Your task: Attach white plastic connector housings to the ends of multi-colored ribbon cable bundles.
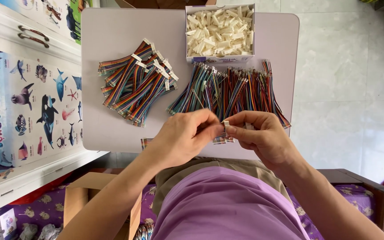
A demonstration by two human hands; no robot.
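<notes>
My left hand [184,135] and my right hand [258,135] meet over the near edge of a small white table [112,40]. Together they pinch a short rainbow ribbon cable [222,139], and a small white connector [226,123] sits at my right fingertips. Just beyond my hands lies a spread of loose multicoloured wire pieces [232,89]. To the left is a pile of ribbon cables with white connectors fitted [136,82]. An open cardboard box of white plastic connectors [221,33] stands at the table's far edge.
A white cabinet door with a sea-animal poster [27,106] stands at the left. An open cardboard box [90,200] lies below by my lap, on purple patterned fabric. Pale floor tiles [347,80] lie to the right, and a dark wooden edge [370,186] at lower right.
</notes>
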